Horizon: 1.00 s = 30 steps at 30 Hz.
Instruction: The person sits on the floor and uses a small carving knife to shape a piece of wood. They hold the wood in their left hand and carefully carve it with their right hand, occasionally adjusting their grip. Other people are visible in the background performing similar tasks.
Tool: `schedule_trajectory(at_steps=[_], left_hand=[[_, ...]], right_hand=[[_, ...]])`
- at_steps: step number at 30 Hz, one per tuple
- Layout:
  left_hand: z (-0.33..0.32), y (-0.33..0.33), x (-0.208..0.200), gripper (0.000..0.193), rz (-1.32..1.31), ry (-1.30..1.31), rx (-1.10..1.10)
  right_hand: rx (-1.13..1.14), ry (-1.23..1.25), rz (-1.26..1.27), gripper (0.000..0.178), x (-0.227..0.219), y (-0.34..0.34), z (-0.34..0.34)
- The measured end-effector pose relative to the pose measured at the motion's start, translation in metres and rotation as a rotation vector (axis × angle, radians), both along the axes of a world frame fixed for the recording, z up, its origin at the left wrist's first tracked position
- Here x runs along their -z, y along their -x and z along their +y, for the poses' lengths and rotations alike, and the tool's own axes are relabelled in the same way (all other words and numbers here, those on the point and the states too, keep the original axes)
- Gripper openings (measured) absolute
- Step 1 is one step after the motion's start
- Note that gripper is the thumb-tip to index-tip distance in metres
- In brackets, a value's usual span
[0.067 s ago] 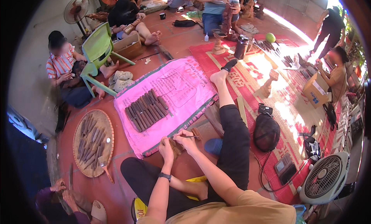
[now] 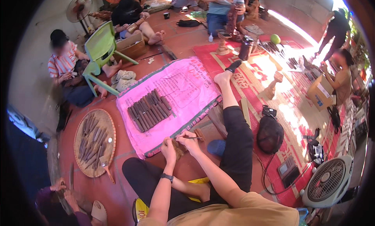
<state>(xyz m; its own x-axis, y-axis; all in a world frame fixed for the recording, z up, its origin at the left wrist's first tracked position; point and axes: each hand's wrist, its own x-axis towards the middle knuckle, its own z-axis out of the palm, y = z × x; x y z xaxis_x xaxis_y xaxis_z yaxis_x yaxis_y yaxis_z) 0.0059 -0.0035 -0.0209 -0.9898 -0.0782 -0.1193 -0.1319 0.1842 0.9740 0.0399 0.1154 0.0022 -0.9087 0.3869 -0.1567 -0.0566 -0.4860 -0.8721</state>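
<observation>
My left hand (image 2: 169, 151) is closed around a rough brown piece (image 2: 179, 150), whose exact kind I cannot make out. Close against it on the right, my right hand (image 2: 189, 142) pinches a slim dark stick-like tool (image 2: 194, 137). Both hands meet over my crossed leg, just short of the near edge of a pink printed sheet (image 2: 191, 89). On that sheet lies a tight block of dark brown sticks (image 2: 149, 110) in rows. A small brown wooden block (image 2: 199, 134) sits right beyond my right hand.
At left, a round woven tray (image 2: 110, 126) carries several dark sticks and a brush (image 2: 104, 161). A blue slipper (image 2: 216, 147), black cap (image 2: 270, 134) and box fan (image 2: 327, 182) lie to the right. A green chair (image 2: 99, 46) stands far left; several people sit around.
The whole view has shifted very slightly. My hands keep the same hold on the brown piece and the tool.
</observation>
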Motion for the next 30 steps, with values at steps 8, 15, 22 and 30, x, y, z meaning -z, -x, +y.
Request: schedule_trajectory(at_steps=[8, 15, 22, 30], left_hand=[[0.009, -0.008, -0.034, 0.037, -0.040, 0.075, 0.020], [0.000, -0.004, -0.012, 0.039, 0.022, 0.148, -0.011], [0.007, -0.004, -0.002, 0.034, 0.168, 0.221, -0.064], [0.008, -0.006, -0.011, 0.036, 0.178, 0.221, -0.038]], right_hand=[[-0.033, 0.028, -0.060, 0.010, -0.005, -0.001, 0.005], [-0.062, 0.081, -0.032, 0.008, -0.007, 0.000, 0.002], [-0.067, 0.042, -0.022, 0.010, -0.002, -0.008, 0.005], [-0.036, 0.005, -0.030, 0.010, 0.007, -0.005, 0.003]])
